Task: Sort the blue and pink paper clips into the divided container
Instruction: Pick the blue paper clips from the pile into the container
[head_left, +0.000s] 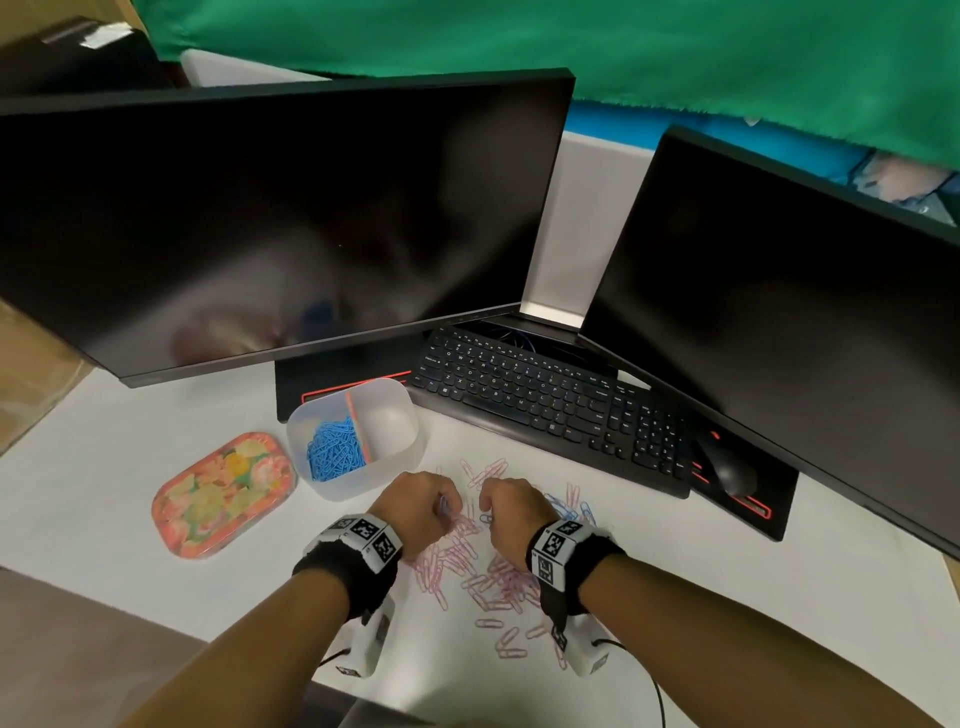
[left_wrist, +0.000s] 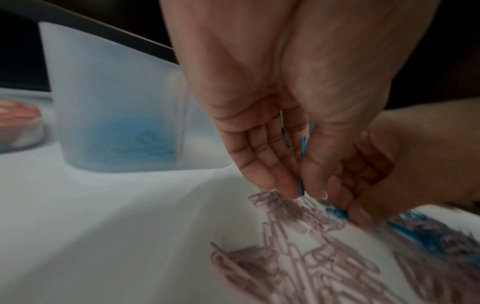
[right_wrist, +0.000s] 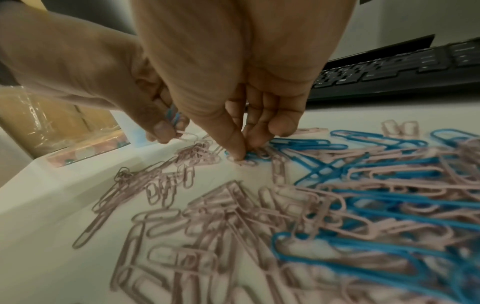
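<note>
The left hand (left_wrist: 275, 131) pinches blue paper clips (left_wrist: 301, 164) between thumb and fingers. Just beside it, the right hand (right_wrist: 249, 98) pinches down narrowly on a blue clip (right_wrist: 253, 156) in the mixed clip pile (right_wrist: 324, 205) beneath both hands. Beyond the left hand stands the divided container (head_left: 387, 470), its left compartment holding sorted blue clips (head_left: 332, 451); the right compartment looks bare.

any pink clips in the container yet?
No: in the head view the divided container holds only blue paper clips in its left compartment; the right compartment looks bare, and the pink paper clips lie on the desk.
</note>
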